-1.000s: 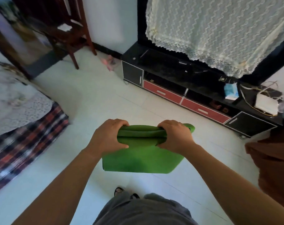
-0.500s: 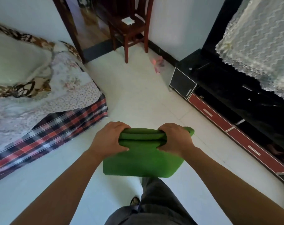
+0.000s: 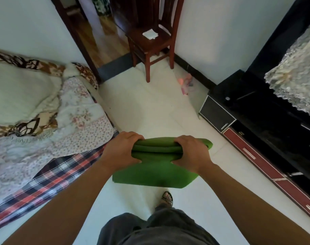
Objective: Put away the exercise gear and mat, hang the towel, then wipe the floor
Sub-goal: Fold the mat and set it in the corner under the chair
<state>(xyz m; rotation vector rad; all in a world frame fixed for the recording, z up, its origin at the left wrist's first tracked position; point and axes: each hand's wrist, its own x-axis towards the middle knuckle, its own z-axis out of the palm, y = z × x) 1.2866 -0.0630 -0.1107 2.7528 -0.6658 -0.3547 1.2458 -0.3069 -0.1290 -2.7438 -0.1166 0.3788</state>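
Observation:
I carry a folded green exercise mat (image 3: 156, 172) in front of me at waist height, above the white tiled floor (image 3: 150, 110). My left hand (image 3: 121, 151) grips the folded top edge on its left side, fingers curled over it. My right hand (image 3: 190, 153) grips the same edge on the right. The lower part of the mat hangs down below both hands. No towel or other exercise gear shows in this view.
A bed (image 3: 44, 121) with a floral quilt and plaid sheet fills the left. A low black and red cabinet (image 3: 257, 149) runs along the right wall. Ahead stand a wooden chair (image 3: 150, 41) and an open doorway (image 3: 97, 38). A pink object (image 3: 186, 84) lies by the skirting.
I have turned left and stepped forward: the cabinet has slid to the right, and the bed, chair and doorway have come into view. Both hands keep the same grip on the mat.

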